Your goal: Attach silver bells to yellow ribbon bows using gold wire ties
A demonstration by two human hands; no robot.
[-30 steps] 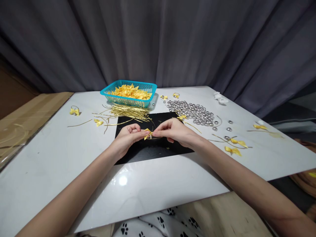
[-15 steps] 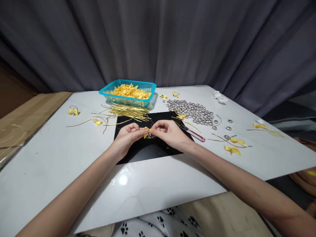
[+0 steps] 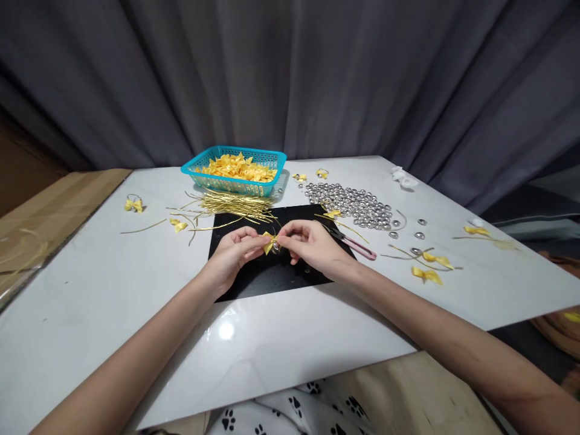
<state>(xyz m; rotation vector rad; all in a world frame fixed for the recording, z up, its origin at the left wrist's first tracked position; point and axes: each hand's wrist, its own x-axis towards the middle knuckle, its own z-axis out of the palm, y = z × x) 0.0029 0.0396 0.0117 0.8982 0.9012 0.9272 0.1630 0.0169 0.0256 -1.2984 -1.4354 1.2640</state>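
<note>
Over a black mat [image 3: 267, 275] on the white table [image 3: 90, 284], my left hand [image 3: 233, 251] and my right hand [image 3: 308, 241] meet fingertip to fingertip. Both pinch a small yellow ribbon bow [image 3: 270, 242] with a silver bell and a thin gold wire at its centre. The fingers of both hands are closed on it. A pink-handled pair of snips [image 3: 356, 244] lies just right of my right hand.
A teal basket [image 3: 235, 171] of yellow bows stands at the back. Gold wire ties [image 3: 233, 205] lie in front of it. A heap of silver bells [image 3: 351, 202] sits back right. Loose bows [image 3: 426, 275] are scattered on the right, one bow [image 3: 133, 205] far left.
My hands have shifted slightly left and nearer to each other on the bow. The pink-handled snips, hidden a second ago, now show beside my right hand.
</note>
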